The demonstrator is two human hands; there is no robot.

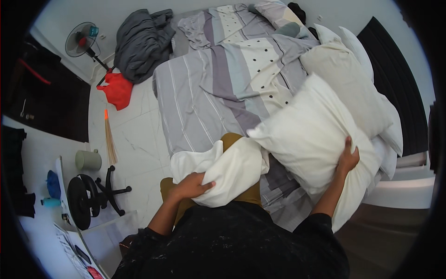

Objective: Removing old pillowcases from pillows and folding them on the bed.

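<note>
A large white pillow (309, 139) lies tilted at the near edge of the bed (195, 107), pressed under the person's right hand (347, 158), whose fingers are spread flat against its lower side without closing around it. The left hand (191, 186) grips a bunched cream pillowcase (227, 169), fingers curled into the cloth, which is draped over the person's knee in mustard-coloured trousers (231, 139). The pillowcase touches the pillow's lower left corner. Behind the pillow, more white pillows (346, 74) are stacked along the right side of the bed, beside a dark headboard (395, 79). The bed is covered by a rumpled sheet (218, 88) in grey, lilac and pale stripes with a dotted panel. A grey blanket (141, 42) is heaped at the far left corner of the bed. On the pale marble floor to the left stand a pedestal fan (81, 39), a red cloth (117, 89), a broom (110, 139), a green bin (88, 160) and a black swivel chair (90, 195), near a white bench (51, 228) carrying papers.
</note>
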